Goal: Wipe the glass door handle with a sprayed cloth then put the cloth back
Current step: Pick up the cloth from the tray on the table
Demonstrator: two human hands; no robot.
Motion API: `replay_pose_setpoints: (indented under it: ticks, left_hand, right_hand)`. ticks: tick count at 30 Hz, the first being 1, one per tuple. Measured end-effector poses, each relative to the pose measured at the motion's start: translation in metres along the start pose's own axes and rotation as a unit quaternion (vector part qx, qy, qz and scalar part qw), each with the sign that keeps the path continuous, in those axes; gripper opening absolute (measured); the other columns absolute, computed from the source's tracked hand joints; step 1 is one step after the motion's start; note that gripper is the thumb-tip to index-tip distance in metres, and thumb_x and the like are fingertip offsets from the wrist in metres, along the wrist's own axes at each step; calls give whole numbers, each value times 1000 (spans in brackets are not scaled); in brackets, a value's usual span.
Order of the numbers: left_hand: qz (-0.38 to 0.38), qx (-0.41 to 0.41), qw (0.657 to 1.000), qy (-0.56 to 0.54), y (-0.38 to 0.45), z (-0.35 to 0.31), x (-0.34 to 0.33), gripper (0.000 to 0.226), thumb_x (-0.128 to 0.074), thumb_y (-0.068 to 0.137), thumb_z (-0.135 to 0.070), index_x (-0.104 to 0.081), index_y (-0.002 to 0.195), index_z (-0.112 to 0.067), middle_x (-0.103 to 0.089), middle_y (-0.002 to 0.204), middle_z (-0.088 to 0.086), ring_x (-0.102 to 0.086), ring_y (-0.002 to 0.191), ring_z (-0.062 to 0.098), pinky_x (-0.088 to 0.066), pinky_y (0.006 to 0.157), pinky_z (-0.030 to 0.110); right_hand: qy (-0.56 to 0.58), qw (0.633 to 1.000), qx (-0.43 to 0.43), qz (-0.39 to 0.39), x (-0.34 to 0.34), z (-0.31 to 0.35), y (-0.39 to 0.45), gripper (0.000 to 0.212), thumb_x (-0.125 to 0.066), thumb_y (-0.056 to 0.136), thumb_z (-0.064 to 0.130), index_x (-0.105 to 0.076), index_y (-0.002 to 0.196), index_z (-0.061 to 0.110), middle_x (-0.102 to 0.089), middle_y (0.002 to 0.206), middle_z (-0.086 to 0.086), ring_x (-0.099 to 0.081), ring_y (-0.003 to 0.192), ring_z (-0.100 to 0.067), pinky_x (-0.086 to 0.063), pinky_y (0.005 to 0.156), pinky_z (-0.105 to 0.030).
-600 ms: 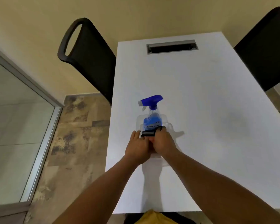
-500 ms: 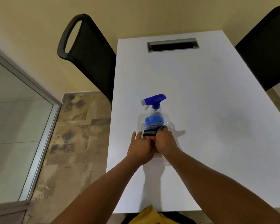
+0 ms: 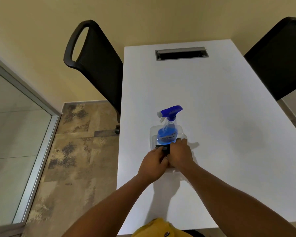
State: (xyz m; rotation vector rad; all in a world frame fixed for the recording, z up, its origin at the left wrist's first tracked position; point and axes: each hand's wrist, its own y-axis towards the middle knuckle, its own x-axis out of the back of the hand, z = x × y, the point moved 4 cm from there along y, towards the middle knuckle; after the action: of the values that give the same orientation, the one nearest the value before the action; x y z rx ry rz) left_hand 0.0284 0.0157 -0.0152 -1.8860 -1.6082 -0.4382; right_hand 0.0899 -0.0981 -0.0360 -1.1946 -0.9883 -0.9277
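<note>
A spray bottle (image 3: 167,129) with blue liquid and a blue trigger head stands upright in a clear plastic tray (image 3: 152,134) on the white table (image 3: 220,117). Just in front of the bottle lies a dark folded cloth (image 3: 162,148), over the tray. My left hand (image 3: 152,164) and my right hand (image 3: 180,155) sit side by side on the cloth, fingers curled over it, and cover most of it. The glass door handle is out of view.
A black chair (image 3: 96,65) stands at the table's left edge and another black chair (image 3: 278,65) at the right. A cable slot (image 3: 181,53) is cut in the far end of the table. A glass panel (image 3: 12,134) with a metal frame runs along the left over a tiled floor.
Both hands stay on the cloth in front of the bottle. The fingers have shifted slightly, and the camera has tilted a little.
</note>
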Motion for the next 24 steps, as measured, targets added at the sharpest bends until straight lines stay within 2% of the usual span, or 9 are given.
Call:
replay_pose_setpoints:
  ticks: [3, 5, 9, 11, 12, 15, 19, 21, 24]
  left_hand:
    - [-54, 26, 996, -64, -9, 4, 11, 33, -47, 100, -22, -64, 129, -20, -73, 108, -6, -65, 92, 8, -45, 80, 4]
    - [-80, 33, 993, -81, -12, 6, 19, 32, -50, 103, -15, -64, 130, -20, -68, 106, -12, -61, 90, -1, -39, 77, -4]
    - [-99, 53, 987, -117, -11, 9, 27, 26, -52, 103, -16, -68, 123, -23, -69, 104, -12, -62, 90, -11, -45, 79, 3]
    - [-110, 66, 983, -129, -12, 7, 29, 27, -50, 104, -14, -67, 125, -19, -69, 109, -9, -63, 92, -4, -46, 82, 2]
    - [-117, 79, 981, -133, -14, 7, 31, 30, -47, 105, -12, -66, 129, -16, -70, 113, -5, -64, 96, 2, -48, 88, 5]
    - [-127, 125, 975, -136, -20, 9, 33, 40, -39, 104, -5, -58, 138, -12, -72, 115, 6, -63, 101, 15, -51, 99, 27]
    - [-103, 182, 958, -196, -21, 11, 37, 36, -41, 104, -8, -56, 136, -16, -69, 107, 3, -65, 97, 18, -56, 92, 31]
    - [-98, 214, 946, -222, -22, 11, 39, 23, -45, 103, -14, -59, 121, -14, -69, 103, 7, -67, 86, 20, -59, 77, 30]
    - [-124, 265, 933, -209, -28, 15, 39, 20, -48, 102, -24, -59, 103, -7, -71, 100, 17, -67, 71, 22, -57, 62, 30]
  right_hand:
    - [53, 998, 20, 0, 2, -2, -4, 35, -60, 89, 47, -61, 108, 18, -64, 107, -3, -57, 100, -20, -50, 85, -30]
    - [109, 994, 22, 6, 5, -4, -9, 33, -64, 86, 49, -63, 100, 20, -68, 98, -1, -63, 89, -19, -54, 83, -31]
    - [171, 985, 23, 10, 13, -6, -21, 32, -69, 85, 45, -65, 103, 19, -71, 94, 1, -66, 88, -19, -55, 88, -33]
    - [200, 980, 17, 9, 17, -7, -26, 25, -71, 84, 34, -63, 103, 19, -72, 96, 1, -68, 90, -19, -56, 88, -33]
    - [213, 977, 17, 10, 20, -7, -28, 22, -71, 84, 27, -58, 101, 20, -71, 97, 0, -68, 90, -19, -56, 87, -32]
    - [228, 973, 23, 0, 29, -8, -32, 33, -71, 81, 14, -46, 102, 22, -67, 104, -3, -64, 93, -21, -55, 88, -32]
    - [266, 964, 25, -11, 41, -6, -37, 55, -74, 85, 19, -44, 131, 18, -62, 123, -3, -63, 110, -22, -52, 101, -36]
    - [267, 963, 47, -10, 46, -5, -38, 62, -74, 86, 23, -44, 140, 20, -62, 126, -1, -62, 115, -22, -50, 104, -34]
    - [244, 965, 97, -29, 59, 0, -40, 32, -72, 87, 27, -66, 118, 23, -69, 113, 2, -65, 100, -15, -50, 94, -24]
